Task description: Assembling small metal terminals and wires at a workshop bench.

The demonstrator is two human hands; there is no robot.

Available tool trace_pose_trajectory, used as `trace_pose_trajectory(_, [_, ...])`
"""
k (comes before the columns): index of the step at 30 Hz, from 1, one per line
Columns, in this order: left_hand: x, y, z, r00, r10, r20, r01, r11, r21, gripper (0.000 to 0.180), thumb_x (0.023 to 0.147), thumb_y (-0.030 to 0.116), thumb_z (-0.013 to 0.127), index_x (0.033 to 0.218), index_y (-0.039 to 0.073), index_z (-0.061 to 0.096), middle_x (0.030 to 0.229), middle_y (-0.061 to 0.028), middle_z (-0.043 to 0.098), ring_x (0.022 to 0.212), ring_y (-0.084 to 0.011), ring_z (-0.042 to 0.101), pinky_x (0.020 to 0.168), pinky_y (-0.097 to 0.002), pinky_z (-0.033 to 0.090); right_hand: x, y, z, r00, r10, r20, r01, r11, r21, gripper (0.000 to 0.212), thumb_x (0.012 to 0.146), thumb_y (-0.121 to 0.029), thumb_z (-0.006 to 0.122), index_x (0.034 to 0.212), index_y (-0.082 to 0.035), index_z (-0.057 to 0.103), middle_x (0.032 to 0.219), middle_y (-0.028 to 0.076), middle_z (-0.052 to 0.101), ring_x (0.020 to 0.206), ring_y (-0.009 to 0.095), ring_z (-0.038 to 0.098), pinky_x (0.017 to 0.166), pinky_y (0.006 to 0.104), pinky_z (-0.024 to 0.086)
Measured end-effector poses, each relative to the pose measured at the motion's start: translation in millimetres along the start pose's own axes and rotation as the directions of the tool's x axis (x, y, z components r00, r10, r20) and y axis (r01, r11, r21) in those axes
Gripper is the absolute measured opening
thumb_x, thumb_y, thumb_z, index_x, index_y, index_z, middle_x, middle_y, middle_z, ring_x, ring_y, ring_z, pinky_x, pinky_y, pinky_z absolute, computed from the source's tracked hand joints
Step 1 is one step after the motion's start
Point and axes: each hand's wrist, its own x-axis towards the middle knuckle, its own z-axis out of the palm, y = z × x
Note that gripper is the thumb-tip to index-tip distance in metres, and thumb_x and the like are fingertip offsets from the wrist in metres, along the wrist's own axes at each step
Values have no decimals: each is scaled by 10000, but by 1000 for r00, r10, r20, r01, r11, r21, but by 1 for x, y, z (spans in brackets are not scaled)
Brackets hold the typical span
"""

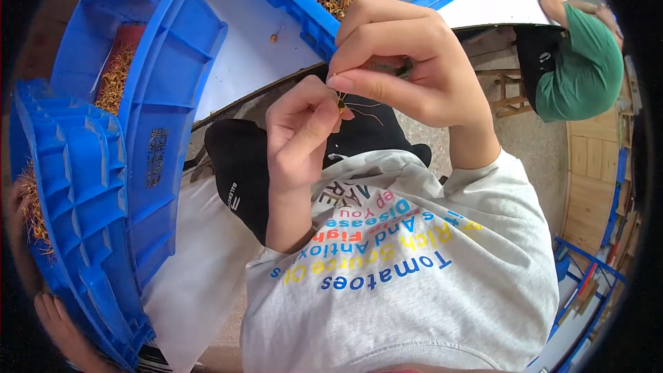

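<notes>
Copper-wire coil (341, 104) sits before the chest, pinched by the left hand's (297, 128) thumb-and-forefinger grip, that hand upright; the right hand (411, 59) arches in from the right, its grip pinching the coil's upward leads. Loose leads point right, slightly downward; fingers partly hide the body. Blue crates (76, 166) flank the left; ahead, a blue tray (293, 17) of wiry coils occupies the white surface (242, 48); farther right is a green-shirted person (583, 69).
</notes>
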Motion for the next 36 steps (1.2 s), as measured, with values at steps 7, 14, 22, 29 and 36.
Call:
trace_pose_trajectory(7, [-2, -7, -9, 989, -132, 59, 142, 967, -210, 132, 945, 67, 546, 1041, 10, 617, 931, -81, 606, 779, -147, 549, 784, -289, 482, 7, 9, 2, 978, -205, 43, 206, 978, -36, 51, 788, -11, 734, 756, -8, 694, 793, 42, 571, 661, 129, 457, 552, 226, 327])
trace_pose_trajectory(14, [3, -10, -5, 993, -23, 112, 65, 920, -386, 79, 966, 63, 541, 942, 13, 597, 898, -78, 572, 812, -149, 570, 759, -201, 457, 1, -3, 0, 995, 95, -20, -94, 993, 78, 66, 787, -30, 746, 754, -15, 691, 792, 44, 569, 651, 128, 459, 528, 215, 312])
trace_pose_trajectory(22, [6, -15, -16, 976, 19, 217, 73, 911, -406, 126, 958, 96, 541, 1040, 19, 597, 912, -95, 594, 814, -161, 575, 785, -254, 447, -9, 16, 1, 1000, 7, -22, -5, 996, 89, 71, 798, -35, 739, 752, -17, 688, 785, 41, 569, 648, 115, 458, 518, 209, 305])
trace_pose_trajectory(29, [-1, -9, -8, 992, -110, 66, 124, 947, -296, 151, 961, 126, 535, 1062, 30, 593, 943, -104, 629, 816, -152, 576, 820, -312, 437, -3, 17, 2, 994, -111, -8, 111, 989, 96, 30, 801, -16, 716, 779, -16, 697, 794, 37, 566, 654, 104, 445, 532, 203, 304])
trace_pose_trajectory(36, [1, -11, -7, 993, 105, -53, -110, 989, -100, 112, 978, 116, 516, 1014, 27, 574, 987, -101, 596, 816, -147, 527, 804, -277, 413, -15, 10, 10, 984, 65, -164, -42, 989, 140, 44, 781, -12, 715, 823, -11, 703, 813, 42, 565, 647, 101, 420, 544, 201, 298])
